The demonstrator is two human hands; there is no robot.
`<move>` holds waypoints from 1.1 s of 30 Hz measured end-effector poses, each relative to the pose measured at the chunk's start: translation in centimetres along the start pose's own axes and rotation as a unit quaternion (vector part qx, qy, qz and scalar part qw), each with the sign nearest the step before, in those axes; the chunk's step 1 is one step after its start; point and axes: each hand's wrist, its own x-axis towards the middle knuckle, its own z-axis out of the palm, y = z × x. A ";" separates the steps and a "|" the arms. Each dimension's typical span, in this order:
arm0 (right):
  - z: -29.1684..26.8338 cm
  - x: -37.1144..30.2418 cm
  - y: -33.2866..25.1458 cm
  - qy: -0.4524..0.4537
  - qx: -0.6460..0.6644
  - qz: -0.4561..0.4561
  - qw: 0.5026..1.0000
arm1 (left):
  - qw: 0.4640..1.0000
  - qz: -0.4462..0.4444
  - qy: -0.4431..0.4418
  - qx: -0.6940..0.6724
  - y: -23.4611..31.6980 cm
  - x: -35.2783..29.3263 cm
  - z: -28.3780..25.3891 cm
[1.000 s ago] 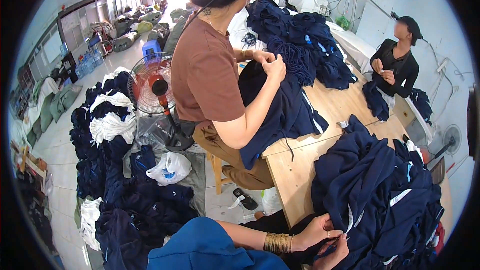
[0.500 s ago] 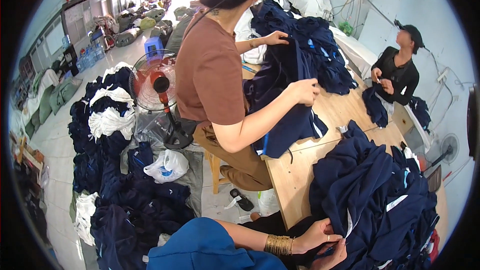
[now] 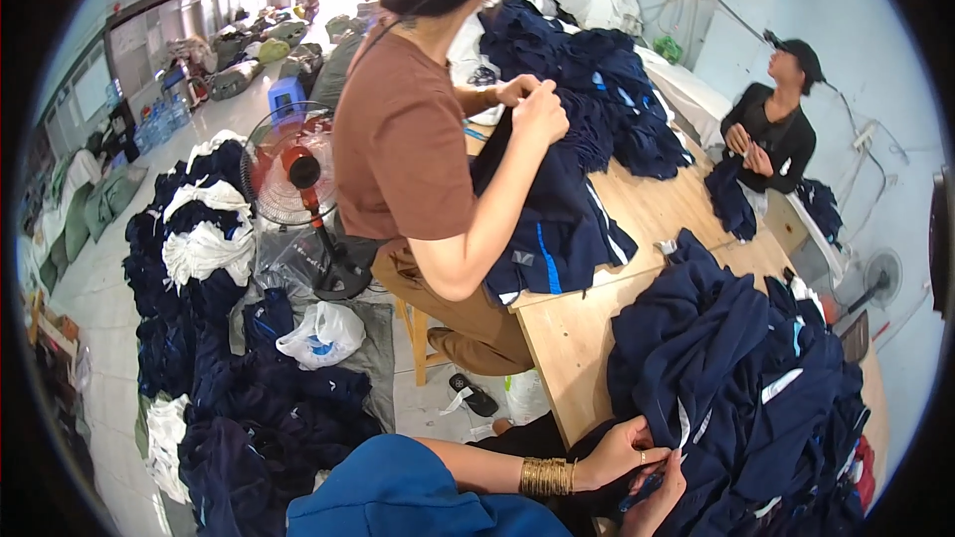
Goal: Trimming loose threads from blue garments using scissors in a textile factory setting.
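Hands, head view: While both wrists reach in over the near corner of the table [image 3: 577, 363], the left hand [image 3: 619, 452] and right hand [image 3: 659, 499] meet, fingertips nearly touching; the left pinches cloth beside a white strip [image 3: 683, 423], and the right curls around something dark and blue, whether cloth or tool I cannot tell, nor how firmly.
Navy garment: the held cloth [image 3: 652, 383] lies at the left side of the navy heap [image 3: 816, 418] on the table, its strip at the fingertips.
Progress: handling of this edge looks under way, not finished; the heap is loose and tangled, so much seems left, and no finished stack can be told apart from it.
Table edge: it runs down close to the left hand, with the tiled floor [image 3: 423, 400] beyond.
Bare wood: a strip lies between the heap and the garment [image 3: 557, 234] of the brown-shirted co-worker [image 3: 403, 129]; on the right, the heap crowds the tabletop.
Elbow room: left of the bracelets [image 3: 547, 475], a dark clothes pile [image 3: 284, 418] covers the floor.
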 end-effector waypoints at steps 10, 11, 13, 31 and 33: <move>1.2 0.8 -1.1 -0.040 0.031 0.051 0.997 | 0.995 -0.095 0.023 -0.022 3.3 1.2 0.0; 0.9 0.9 -0.7 -0.040 0.035 0.056 0.997 | 0.995 -0.098 0.029 -0.016 3.1 1.3 0.0; 0.4 0.9 -0.8 -0.030 0.054 0.050 0.997 | 0.995 -0.094 0.033 -0.011 2.9 1.5 1.0; 0.3 1.2 0.5 -0.001 0.166 -0.002 0.986 | 0.994 -0.092 0.055 -0.022 1.8 2.2 0.9; -0.5 1.6 -0.4 -0.120 0.111 -0.209 0.964 | 0.981 -0.135 0.134 -0.030 1.0 3.6 -0.8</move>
